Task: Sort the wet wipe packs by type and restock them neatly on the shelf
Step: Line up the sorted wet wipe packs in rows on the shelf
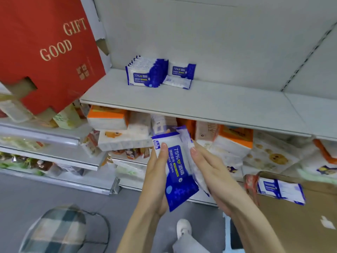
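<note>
Slip risk below shelf (pixel 182 104)
Fingers (pixel 162 152) of left hand (pixel 156 174) wrap pack (pixel 176 168); right hand (pixel 207 167) flat on second pack (pixel 185 136) (slick film), likely slip.

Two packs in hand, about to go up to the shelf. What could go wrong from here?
The left hand holds the blue-and-white plastic wet wipe pack; a second paler pack is only pressed against it by the straight fingers of the right hand and may slip. On the grey shelf, a flat-lying pack sits beside the upright row of packs; pushing new ones in could topple it.
</note>
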